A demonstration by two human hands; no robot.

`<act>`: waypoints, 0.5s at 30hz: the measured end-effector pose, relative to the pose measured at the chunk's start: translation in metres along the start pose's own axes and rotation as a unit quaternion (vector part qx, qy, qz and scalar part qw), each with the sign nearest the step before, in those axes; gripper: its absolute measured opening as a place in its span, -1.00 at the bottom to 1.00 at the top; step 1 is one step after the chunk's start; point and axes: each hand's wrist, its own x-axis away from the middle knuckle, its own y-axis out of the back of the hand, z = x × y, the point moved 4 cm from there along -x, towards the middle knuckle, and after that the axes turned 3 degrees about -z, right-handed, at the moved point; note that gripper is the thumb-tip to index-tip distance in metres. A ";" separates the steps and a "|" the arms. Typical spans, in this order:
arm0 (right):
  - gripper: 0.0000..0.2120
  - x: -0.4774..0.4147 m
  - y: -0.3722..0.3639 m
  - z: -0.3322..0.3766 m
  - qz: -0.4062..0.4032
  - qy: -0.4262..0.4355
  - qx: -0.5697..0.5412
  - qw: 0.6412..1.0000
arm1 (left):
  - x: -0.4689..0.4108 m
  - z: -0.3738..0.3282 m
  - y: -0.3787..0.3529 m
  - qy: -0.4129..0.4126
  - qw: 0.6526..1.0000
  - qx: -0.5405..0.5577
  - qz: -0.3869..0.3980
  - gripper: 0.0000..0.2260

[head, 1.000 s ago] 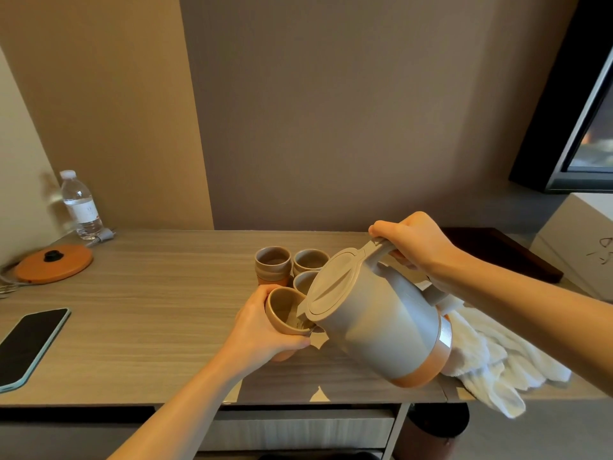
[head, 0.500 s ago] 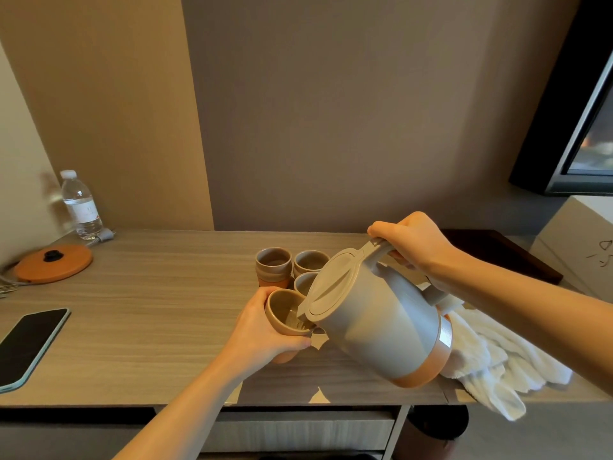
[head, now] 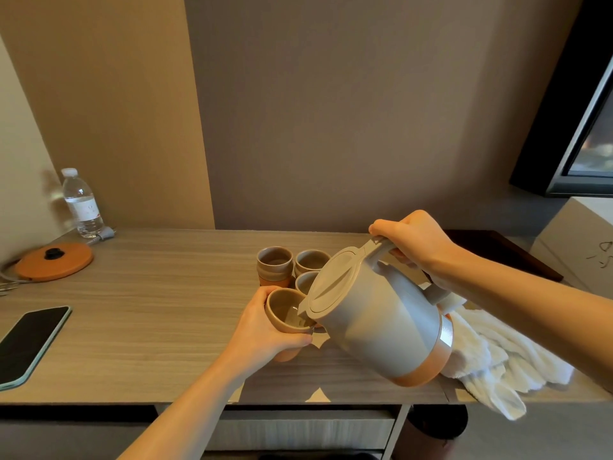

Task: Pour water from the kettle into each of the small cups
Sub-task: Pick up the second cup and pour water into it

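My right hand (head: 413,242) grips the handle of a grey kettle (head: 381,320) with an orange base band, tilted left so its spout sits over a small tan cup (head: 283,310). My left hand (head: 265,330) holds that cup, tipped toward the spout, just above the wooden table (head: 149,310). Water shows inside the cup. Behind it stand three more small cups: one at back left (head: 274,265), one at back right (head: 311,260), and one (head: 305,282) partly hidden by the kettle lid.
A white towel (head: 491,356) lies at the right front edge. A phone (head: 30,343) rests at the left edge, with an orange kettle base (head: 54,260) and a water bottle (head: 83,204) behind it. A dark tray (head: 497,250) and a white box (head: 583,244) sit at the far right.
The kettle and the held cup stay almost still, with the spout over the cup. No other object has moved.
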 end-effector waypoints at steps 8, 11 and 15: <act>-0.62 0.001 0.000 0.004 0.004 0.008 0.014 1.000 | 0.001 0.003 -0.002 0.009 1.000 0.019 -0.005 -0.29; -0.63 0.002 0.001 0.006 0.003 0.010 0.017 1.000 | 0.002 0.004 -0.003 0.019 0.999 0.033 -0.009 -0.30; -0.65 0.002 0.001 0.005 -0.001 0.005 0.013 1.000 | 0.003 0.008 -0.005 0.031 0.998 0.042 -0.021 -0.30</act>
